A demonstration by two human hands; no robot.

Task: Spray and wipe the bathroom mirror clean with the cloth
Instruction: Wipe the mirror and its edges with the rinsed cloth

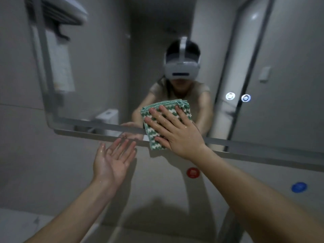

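A person's right hand [177, 132], fingers [154, 114] spread flat, presses a folded green-and-white cloth [166, 109] against the lower edge of a bathroom mirror [105, 67]. The wet left hand [112, 161] hovers just below the frame, palm up, fingers relaxed and holding nothing. Red [192, 172] and blue [299, 187] round stickers mark the wall beneath.

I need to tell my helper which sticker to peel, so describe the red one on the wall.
Find the mirror and follow its bottom edge to the right hand pressing the cloth. The red sticker is on the wall just below; the blue sticker sits farther right.
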